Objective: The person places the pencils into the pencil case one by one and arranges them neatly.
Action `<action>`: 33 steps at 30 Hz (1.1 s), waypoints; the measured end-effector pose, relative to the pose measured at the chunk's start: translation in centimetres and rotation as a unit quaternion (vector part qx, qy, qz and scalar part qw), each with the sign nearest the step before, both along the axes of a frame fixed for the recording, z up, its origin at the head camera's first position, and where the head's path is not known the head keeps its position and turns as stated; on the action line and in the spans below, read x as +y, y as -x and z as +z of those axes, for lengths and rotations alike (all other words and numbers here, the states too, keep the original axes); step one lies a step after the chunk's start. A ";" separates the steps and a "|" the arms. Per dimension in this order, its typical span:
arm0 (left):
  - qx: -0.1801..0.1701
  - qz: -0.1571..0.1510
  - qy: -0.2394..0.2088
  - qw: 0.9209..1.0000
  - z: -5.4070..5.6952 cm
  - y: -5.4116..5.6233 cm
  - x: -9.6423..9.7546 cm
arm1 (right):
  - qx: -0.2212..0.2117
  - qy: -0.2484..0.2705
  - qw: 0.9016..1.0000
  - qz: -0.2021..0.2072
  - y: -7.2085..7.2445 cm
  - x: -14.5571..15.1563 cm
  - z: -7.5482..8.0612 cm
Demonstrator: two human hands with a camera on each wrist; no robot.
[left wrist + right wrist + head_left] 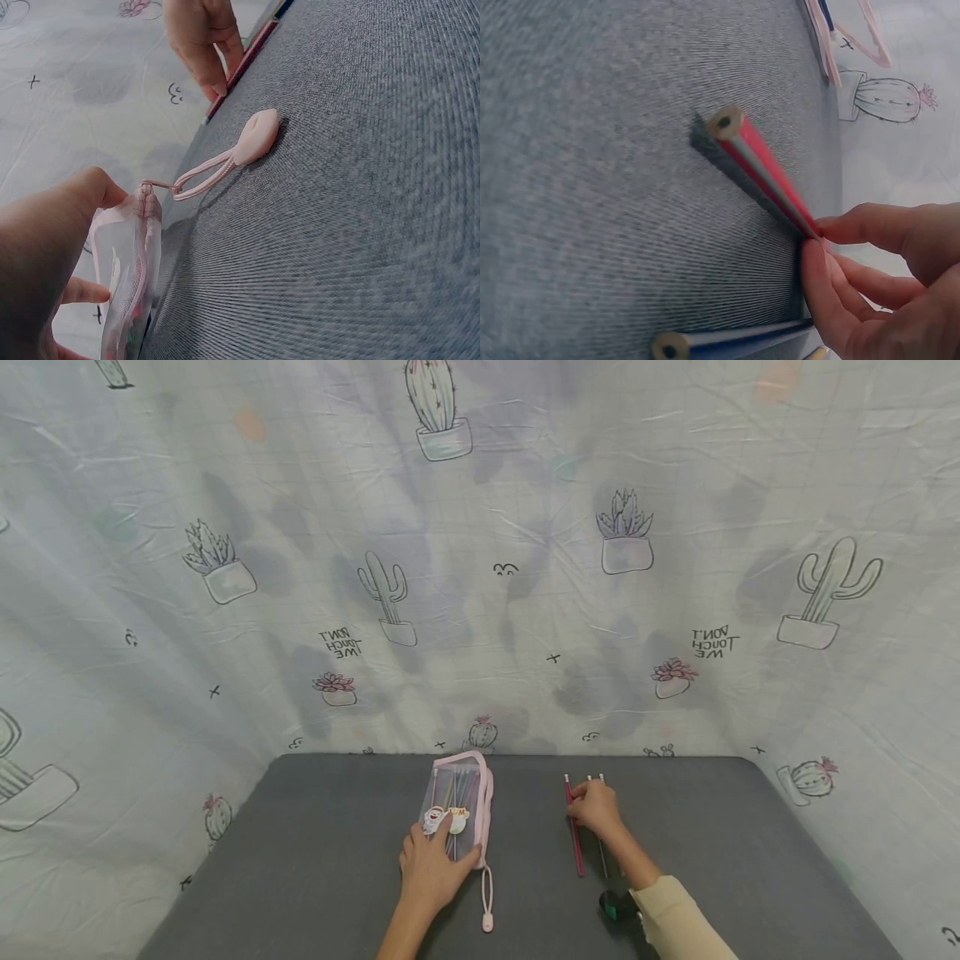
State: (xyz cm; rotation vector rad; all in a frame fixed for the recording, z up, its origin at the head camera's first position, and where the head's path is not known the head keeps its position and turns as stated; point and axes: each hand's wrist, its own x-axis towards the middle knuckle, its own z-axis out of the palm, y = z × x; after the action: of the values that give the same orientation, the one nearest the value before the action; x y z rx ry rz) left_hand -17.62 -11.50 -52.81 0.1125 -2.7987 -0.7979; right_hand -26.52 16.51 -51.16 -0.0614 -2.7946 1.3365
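In the head view, my left hand (433,870) lies over the near end of a clear pencil case (461,781) with pink zip edging. It holds the case across its width, thumb at the zip side and fingers at the far-left edge; several pencils show inside. A pink zip pull (257,137) trails onto the table. To the right, my right hand (597,810) pinches a red pencil (769,175) between thumb and fingers. The pencil's flat, unsharpened end points toward the person, close over the cloth. A blue pencil (742,339) lies beside it, partly hidden by the hand.
Both hands work on a grey cloth-covered table (322,860). Behind it hangs a pale curtain (510,635) printed with cacti, meeting the table's back edge. Another pencil (819,352) shows by the blue one. A black device (615,906) sits at the right wrist.
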 end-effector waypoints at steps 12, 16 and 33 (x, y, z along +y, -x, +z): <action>-0.010 -0.002 -0.003 1.000 0.1 0.0 0.1 | -0.066 0.118 0.990 -0.034 0.2 -0.3 0.5; -0.010 -0.001 -0.001 1.000 0.1 0.0 0.1 | -0.072 0.164 0.983 -0.041 0.0 -0.2 0.6; -0.010 -0.002 -0.006 1.000 0.2 -0.1 0.1 | -0.110 0.303 0.946 -0.020 -0.9 -0.2 1.0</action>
State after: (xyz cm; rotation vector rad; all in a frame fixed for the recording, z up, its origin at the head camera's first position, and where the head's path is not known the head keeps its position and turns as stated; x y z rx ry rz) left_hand -17.50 -11.44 -52.58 0.1172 -2.8135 -0.8187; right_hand -25.62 16.26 -50.20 -0.3004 -2.3936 2.2413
